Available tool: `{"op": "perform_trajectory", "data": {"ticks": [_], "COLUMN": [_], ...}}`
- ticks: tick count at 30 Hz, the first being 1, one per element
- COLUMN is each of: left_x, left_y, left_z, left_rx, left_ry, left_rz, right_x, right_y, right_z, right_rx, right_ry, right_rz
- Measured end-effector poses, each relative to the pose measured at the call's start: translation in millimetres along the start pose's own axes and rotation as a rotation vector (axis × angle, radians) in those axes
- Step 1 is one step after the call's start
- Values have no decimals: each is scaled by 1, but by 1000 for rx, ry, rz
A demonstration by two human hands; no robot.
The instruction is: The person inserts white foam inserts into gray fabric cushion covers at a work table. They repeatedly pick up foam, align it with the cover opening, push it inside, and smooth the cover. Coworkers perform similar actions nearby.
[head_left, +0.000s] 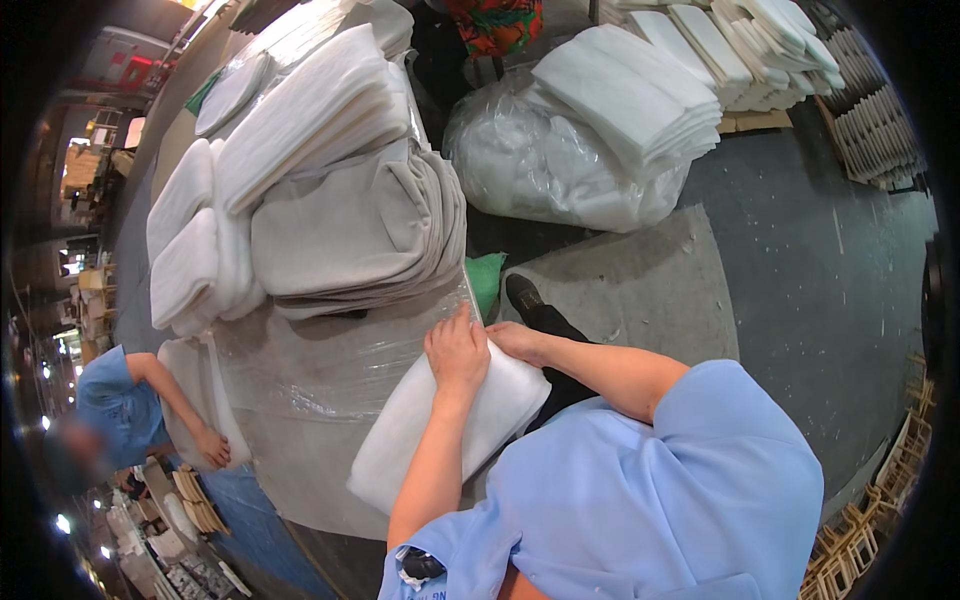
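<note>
A folded white padding sheet [400, 455] lies at the near edge of the table, right in front of my body. My left hand [458, 350] rests on the far end of this padding, its fingers stretched forward and apart. Beside it, my right hand [518, 342] pinches the padding's far right corner; its fingertips are partly hidden. Just beyond both hands, clear plastic film [330, 355] covers the tabletop. A folded stack of grey-beige felt-like cloth [350, 225] sits on the film farther back.
Stacked white padding [310, 110] fills the table's far left. Across the gap stands a clear plastic bag [540, 160] with white padding on top. Green material [485, 280] hangs at the table edge. Another person [120, 405] rests a hand at the left. Wooden frames [860, 530] stand lower right.
</note>
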State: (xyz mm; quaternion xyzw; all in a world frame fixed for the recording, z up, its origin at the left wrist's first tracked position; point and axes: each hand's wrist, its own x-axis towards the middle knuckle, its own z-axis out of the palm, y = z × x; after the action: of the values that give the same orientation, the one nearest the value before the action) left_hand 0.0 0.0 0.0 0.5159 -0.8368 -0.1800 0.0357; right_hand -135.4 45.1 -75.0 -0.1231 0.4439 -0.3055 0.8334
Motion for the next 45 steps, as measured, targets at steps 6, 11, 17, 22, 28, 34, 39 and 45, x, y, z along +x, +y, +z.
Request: {"op": "perform_trajectory", "data": {"ticks": [6, 11, 17, 22, 28, 34, 39, 45], "left_x": [-16, -12, -26, -17, -10, -15, -34, -171], "left_y": [-12, 14, 26, 34, 37, 38, 40, 9], "left_z": [-19, -29, -20, -12, -6, -4, -29, -65], "left_rx": [56, 101, 55, 113, 159, 204, -248, -849], "left_ry": [14, 225, -70, -135, -169, -223, 199, 231], "left_rz": [40, 272, 377, 353, 333, 310, 386, -299], "right_x": [-15, -33, -62, -50, -65, -72, -71, -64], "right_y": [13, 17, 17, 57, 25, 48, 9, -85], "right_z": [23, -32, -1, -8, -40, -7, -36, -35], "right_rx": [-71, -107, -254, -107, -344, -266, -364, -420], "right_ry": [-35, 41, 204, 87, 180, 150, 178, 187], "right_rz": [170, 145, 35, 208, 172, 123, 93, -206]}}
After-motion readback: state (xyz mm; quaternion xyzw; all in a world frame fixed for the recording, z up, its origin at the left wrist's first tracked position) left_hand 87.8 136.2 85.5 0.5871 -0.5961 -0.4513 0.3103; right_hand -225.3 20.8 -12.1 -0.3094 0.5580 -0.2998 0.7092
